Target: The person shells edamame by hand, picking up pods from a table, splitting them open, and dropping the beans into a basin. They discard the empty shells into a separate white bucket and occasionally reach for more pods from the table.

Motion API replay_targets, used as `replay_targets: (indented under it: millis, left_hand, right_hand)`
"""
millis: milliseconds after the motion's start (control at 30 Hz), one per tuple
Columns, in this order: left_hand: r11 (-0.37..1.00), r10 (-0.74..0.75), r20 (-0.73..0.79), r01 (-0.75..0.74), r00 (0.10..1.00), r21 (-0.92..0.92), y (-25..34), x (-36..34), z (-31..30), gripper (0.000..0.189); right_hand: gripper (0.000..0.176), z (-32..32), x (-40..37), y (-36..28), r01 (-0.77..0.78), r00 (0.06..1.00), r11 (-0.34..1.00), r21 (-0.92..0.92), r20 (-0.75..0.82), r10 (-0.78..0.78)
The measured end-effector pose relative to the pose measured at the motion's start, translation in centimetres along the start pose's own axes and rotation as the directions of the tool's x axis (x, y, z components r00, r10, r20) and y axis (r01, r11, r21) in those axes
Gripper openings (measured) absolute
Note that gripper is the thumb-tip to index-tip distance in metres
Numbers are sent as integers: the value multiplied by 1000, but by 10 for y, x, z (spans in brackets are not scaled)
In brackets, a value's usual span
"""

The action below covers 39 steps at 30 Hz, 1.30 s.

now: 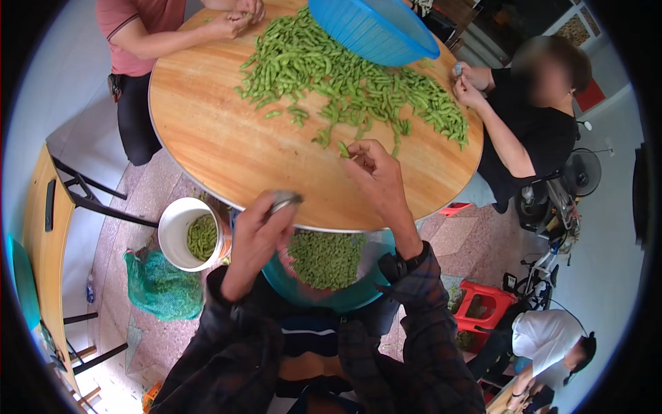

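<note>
A teal basin (276,286) sits below the near edge of the round desk (227,152), holding a heap of trimmed pods (327,259). To its left, on the floor, the white bucket (172,231) has green pieces (202,236) inside, beside a green mesh bag (162,290). The blue basket (386,34) stands on the far side of the desk, next to the spread of green pods (289,62). The left hand (258,231), raised over the near edge, grasps a small metal tool (285,199), perhaps clippers. The right hand (378,176) reaches over the desk, fingers bent, pinching a single pod (343,149).
</note>
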<state>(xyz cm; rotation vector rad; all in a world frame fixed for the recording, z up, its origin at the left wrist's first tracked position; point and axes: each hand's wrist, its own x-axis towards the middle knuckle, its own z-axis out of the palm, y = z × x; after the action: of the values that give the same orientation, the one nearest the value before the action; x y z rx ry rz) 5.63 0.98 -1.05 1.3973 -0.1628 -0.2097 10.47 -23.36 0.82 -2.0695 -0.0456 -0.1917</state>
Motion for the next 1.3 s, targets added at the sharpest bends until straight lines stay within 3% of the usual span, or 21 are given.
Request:
replay_targets:
  millis: [100, 167, 367, 600, 667, 900, 1300]
  left_hand:
    - [999, -27, 46, 28, 999, -27, 0, 17, 24, 16]
    - [999, -37, 72, 39, 997, -33, -3, 17, 30, 17]
    - [997, 68, 106, -63, 992, -46, -7, 6, 29, 17]
    - [994, 72, 142, -59, 987, -97, 2, -5, 27, 13]
    - [993, 68, 158, -51, 985, -109, 4, -7, 26, 13]
    - [993, 68, 213, -46, 975, -107, 8, -12, 19, 9]
    - [990, 122, 241, -101, 963, -98, 4, -15, 14, 5]
  right_hand:
    - [25, 15, -34, -15, 9, 1000, 995, 95, 15, -10]
    - [22, 20, -50, -25, 216, 975, 976, 23, -50, -215]
    - [21, 26, -70, -27, 324, 944, 946, -21, -57, -325]
    - [26, 25, -79, -37, 232, 969, 973, -15, -83, -232]
    - [28, 24, -80, -42, 314, 946, 949, -43, -70, -316]
    - [29, 19, -86, -44, 325, 946, 946, 12, -21, -325]
    - [30, 20, -91, -50, 398, 917, 916, -48, -7, -399]
